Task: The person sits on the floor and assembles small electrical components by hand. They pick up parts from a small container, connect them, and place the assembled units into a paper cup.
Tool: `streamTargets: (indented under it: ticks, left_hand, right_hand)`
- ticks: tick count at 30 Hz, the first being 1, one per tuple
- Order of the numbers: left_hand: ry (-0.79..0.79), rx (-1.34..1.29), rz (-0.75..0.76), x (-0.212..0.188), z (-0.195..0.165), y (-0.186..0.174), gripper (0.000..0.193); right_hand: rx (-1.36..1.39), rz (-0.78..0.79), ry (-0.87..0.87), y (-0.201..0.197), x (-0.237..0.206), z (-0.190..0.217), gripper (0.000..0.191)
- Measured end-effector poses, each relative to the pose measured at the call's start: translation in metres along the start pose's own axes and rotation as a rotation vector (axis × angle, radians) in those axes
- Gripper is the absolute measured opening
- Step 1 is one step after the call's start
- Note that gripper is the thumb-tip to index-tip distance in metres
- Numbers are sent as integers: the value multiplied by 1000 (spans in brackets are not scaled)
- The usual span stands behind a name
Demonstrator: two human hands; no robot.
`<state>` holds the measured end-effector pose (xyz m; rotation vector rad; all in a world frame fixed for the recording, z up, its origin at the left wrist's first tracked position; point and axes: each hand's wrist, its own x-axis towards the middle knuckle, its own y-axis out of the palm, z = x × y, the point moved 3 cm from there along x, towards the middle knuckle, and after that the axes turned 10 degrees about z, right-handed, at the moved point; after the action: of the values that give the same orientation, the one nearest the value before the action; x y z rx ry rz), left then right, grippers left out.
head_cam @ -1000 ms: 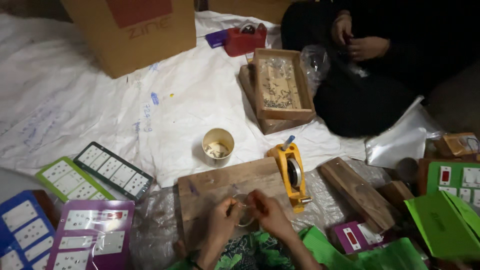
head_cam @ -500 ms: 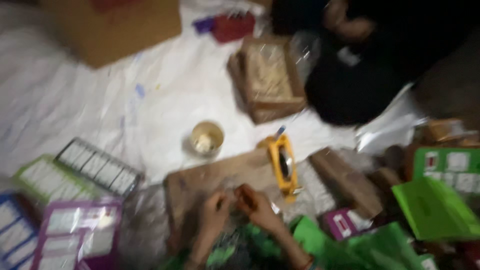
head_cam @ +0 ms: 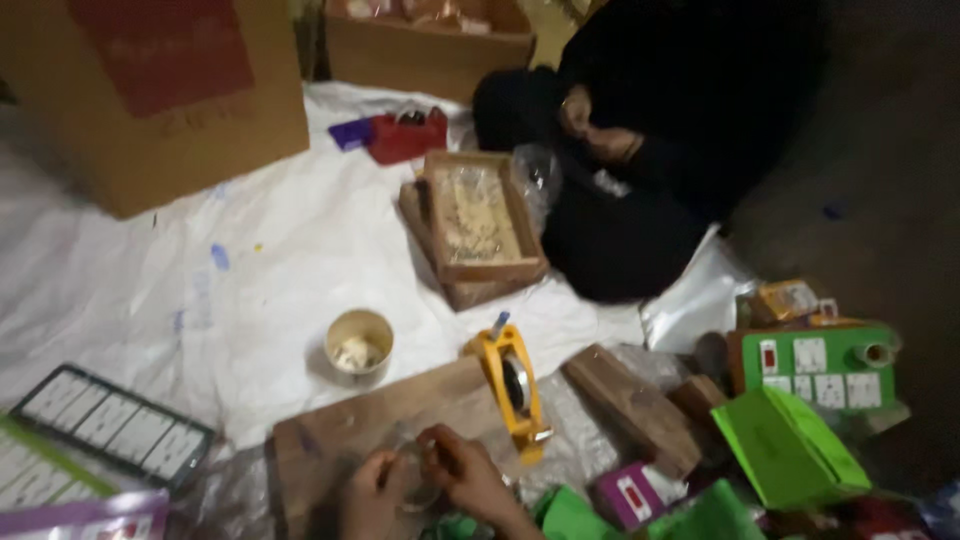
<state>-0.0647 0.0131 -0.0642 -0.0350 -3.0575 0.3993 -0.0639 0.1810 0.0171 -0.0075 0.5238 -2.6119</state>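
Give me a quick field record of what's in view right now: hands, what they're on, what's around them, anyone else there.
left hand: on a small clear item, kind unclear
right hand: on the same item
under hands: wooden board
beside board: yellow tape dispenser
beyond board: small cup on white sheet
far side: wooden tray, cardboard box
other person: dark clothes, seated beyond the tray

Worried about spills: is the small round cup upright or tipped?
Upright: the cup stands on the white sheet with its round mouth facing up, something pale inside.
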Motion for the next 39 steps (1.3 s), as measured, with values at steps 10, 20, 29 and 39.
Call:
streamTargets:
  ticks: [10, 20, 29, 39]
  left_hand:
    - [-275, -423, 211, -12, 12, 11, 23]
    - [-516, -733, 235, -8, 19, 8, 25]
    - [-392, -802, 233, -24, 22, 21, 37]
    - [-524, -343, 136, -32, 13, 30, 51]
  right_hand:
    - [58, -58, -75, 12, -3, -19, 7]
    - [943, -92, 5, -5, 0, -16, 4]
    - [-30, 70, -48, 19, -13, 25, 33]
    - [158, 127, 57, 21, -10, 21, 10]
